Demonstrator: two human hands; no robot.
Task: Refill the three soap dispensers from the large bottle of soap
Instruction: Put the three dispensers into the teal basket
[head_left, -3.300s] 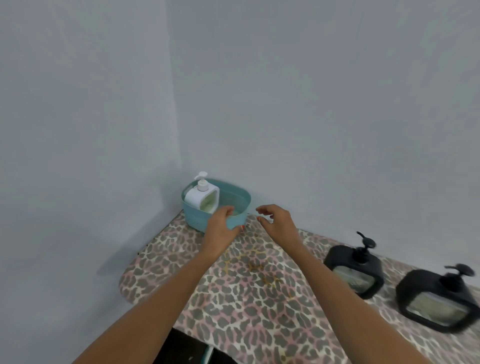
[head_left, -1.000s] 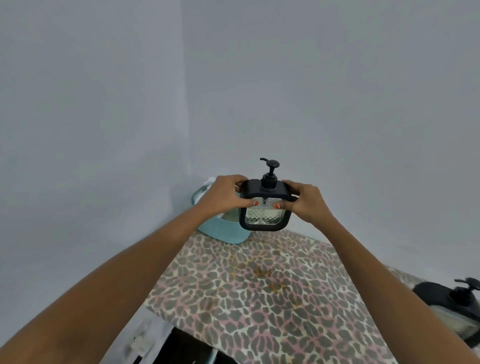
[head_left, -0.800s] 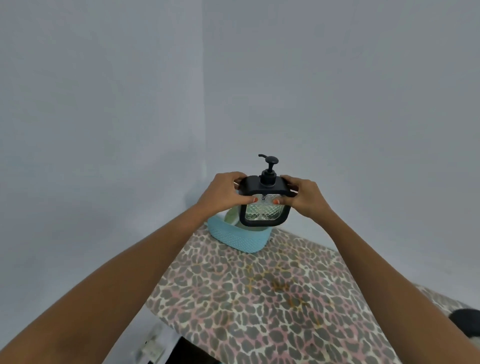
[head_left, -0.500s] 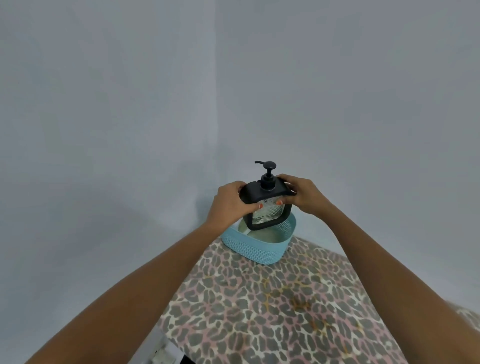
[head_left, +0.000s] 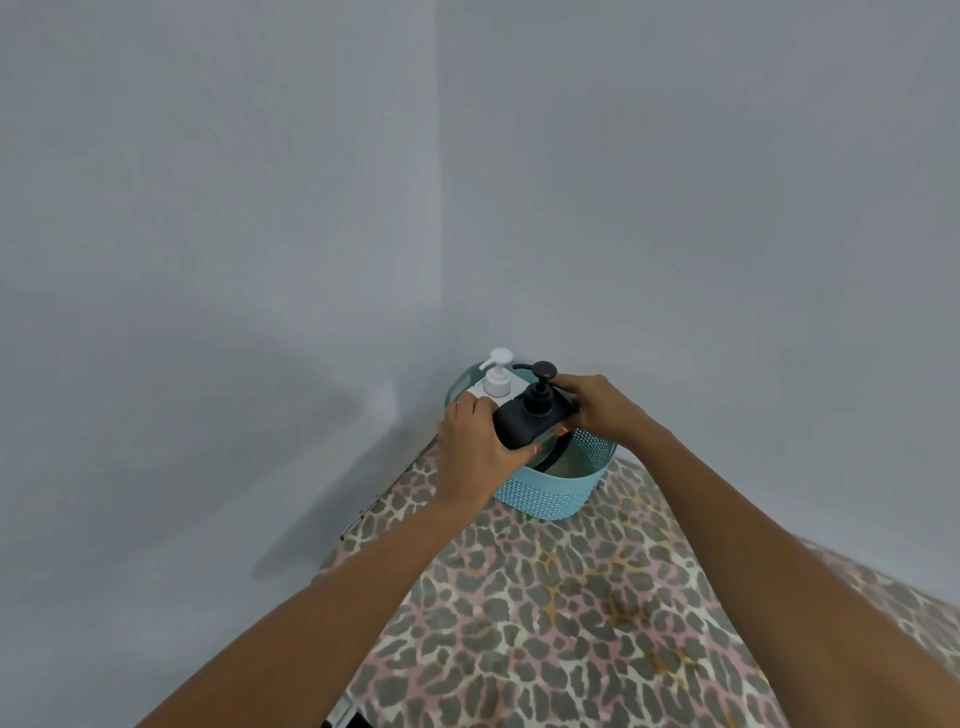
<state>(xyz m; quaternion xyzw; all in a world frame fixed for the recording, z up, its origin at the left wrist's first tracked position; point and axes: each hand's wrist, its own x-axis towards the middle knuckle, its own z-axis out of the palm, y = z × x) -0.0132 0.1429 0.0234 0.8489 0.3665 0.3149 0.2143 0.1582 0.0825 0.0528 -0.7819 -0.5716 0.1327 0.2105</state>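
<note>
Two plain, pale grey-blue painted walls fill most of the frame: the left wall (head_left: 208, 234) and the right wall (head_left: 701, 208) meet in a straight vertical corner line (head_left: 439, 182) just left of centre. A soft grey shadow (head_left: 311, 415) lies across the lower part of the left wall. In the lower right, a surface covered in leopard-print cloth of grey, pink and cream (head_left: 571, 623) runs back into the corner. Its pale left edge (head_left: 363, 512) shows beside the wall. The light is even and diffuse.

The black dispenser (head_left: 530, 415) has been lowered into the teal basket (head_left: 550, 493).
</note>
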